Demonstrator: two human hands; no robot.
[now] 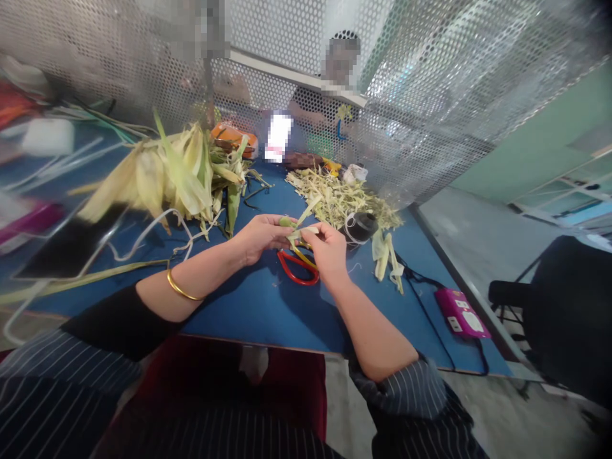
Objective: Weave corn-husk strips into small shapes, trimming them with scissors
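Observation:
A pale green husk piece [308, 211] is held between my two hands above the middle of the blue table. My left hand [262, 238] has its fingers closed round its left part. My right hand [329, 250] pinches a strip at its right side, close to the left fingertips. Just below the hands lie scissors with red and yellow handles [302, 279], partly hidden by my right hand. A black spool with white thread [362, 227] stands right of my right hand. Behind it spreads a pile of shredded husk strips [329, 191].
A large bundle of corn husks [176, 169] lies at the left, near a dark flat device [71, 245] and white cord. A lit phone [278, 136] stands at the back. Rightward are folded husks [386, 255] and a magenta power box [461, 313]. A person sits behind the mesh screen [406, 127].

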